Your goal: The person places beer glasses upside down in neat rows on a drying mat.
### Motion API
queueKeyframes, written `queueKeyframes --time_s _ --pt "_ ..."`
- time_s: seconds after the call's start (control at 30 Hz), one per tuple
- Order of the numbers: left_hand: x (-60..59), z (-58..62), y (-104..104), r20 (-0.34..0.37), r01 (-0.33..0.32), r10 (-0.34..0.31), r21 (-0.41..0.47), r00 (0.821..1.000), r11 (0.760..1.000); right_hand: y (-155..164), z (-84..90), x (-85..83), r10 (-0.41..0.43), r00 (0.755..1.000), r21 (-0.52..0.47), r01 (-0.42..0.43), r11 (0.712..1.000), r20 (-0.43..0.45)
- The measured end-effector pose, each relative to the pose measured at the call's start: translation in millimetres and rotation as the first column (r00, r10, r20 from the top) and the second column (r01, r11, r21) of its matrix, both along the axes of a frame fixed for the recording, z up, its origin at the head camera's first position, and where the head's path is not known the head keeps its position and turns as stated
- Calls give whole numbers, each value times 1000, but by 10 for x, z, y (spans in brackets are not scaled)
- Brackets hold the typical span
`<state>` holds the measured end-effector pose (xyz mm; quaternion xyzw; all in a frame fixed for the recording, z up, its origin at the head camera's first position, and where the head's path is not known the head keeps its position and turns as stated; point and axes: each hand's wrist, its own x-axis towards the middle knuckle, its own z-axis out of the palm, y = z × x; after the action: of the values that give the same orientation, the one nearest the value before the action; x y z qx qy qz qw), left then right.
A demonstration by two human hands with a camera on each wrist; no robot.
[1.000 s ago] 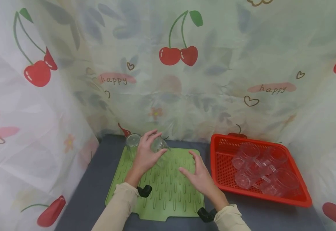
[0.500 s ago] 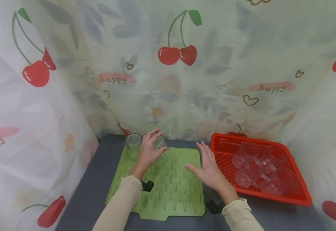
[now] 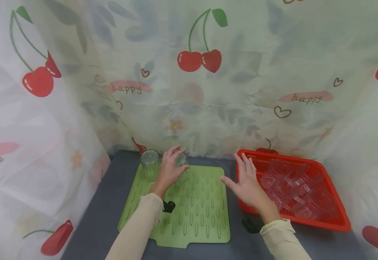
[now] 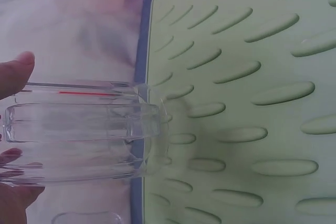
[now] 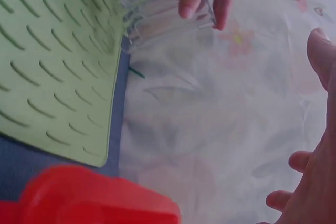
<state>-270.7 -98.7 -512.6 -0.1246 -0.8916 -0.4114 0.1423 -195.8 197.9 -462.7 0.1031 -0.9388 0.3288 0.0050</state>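
Done so far: one clear cup (image 3: 150,162) stands on the far left corner of the green mat (image 3: 189,213), which lies on the bench (image 3: 88,231).
Left hand (image 3: 169,169): its grip is closed round a second cup (image 3: 180,159), fingers and thumb curled about the wall; this cup is at the mat's far edge, just right of the standing one, and the wrist view shows it close to the ribs, though I cannot tell whether it touches them.
Right hand (image 3: 250,186): fingers straight and spread, holding nothing, over the near left rim of the red basket (image 3: 335,225).
Left to do: a heap of clear cups (image 3: 296,193) lies in the basket, so most of the work seems to remain.
Change from earlier: the held cup has gone lower and farther back toward the mat's edge; the right hand has travelled from above the mat's middle over to the basket.
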Motion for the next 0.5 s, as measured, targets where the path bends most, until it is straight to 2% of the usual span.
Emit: queueKeyframes --time_s 0.5 --pt "-83 -109 -5 79 -40 38 28 996 999 435 130 -31 -48 997 16 47 999 53"
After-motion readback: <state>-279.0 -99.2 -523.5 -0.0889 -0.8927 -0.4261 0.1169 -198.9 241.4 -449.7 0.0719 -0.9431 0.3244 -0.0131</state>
